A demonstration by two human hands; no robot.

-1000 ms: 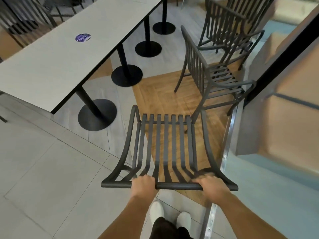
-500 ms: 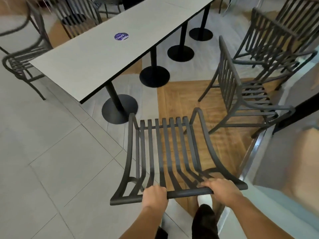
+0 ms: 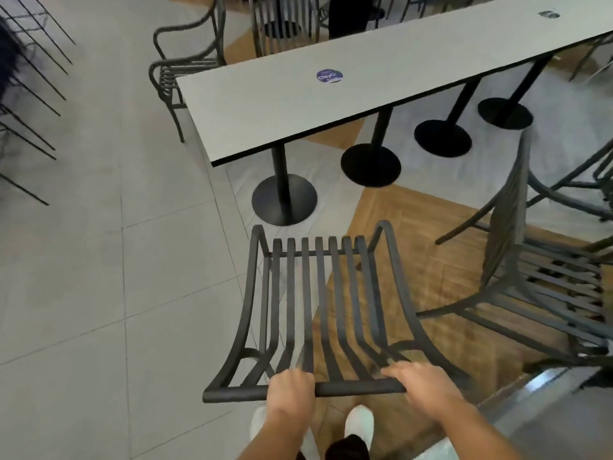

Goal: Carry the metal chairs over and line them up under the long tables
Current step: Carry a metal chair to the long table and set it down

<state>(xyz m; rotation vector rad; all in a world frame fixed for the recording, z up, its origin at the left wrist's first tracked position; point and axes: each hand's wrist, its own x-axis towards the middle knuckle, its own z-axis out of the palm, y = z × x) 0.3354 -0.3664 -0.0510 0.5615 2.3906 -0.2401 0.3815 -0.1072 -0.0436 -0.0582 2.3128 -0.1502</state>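
The long desk [image 3: 331, 104] runs from centre frame to the upper right, its far end cut off; chairs behind it are partly hidden. A second chair [image 3: 544, 293] at right is blurred and cropped. The carried chair [image 3: 318, 310] fills lower centre, legs hidden, slats running up-frame toward the desk. The left hand [image 3: 290, 388] and right hand [image 3: 421, 381] each wrap its top rail near the bottom.

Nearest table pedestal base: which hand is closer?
Left. The left hand grips the chair's top rail almost straight below the pedestal base; the right hand grips it farther right.
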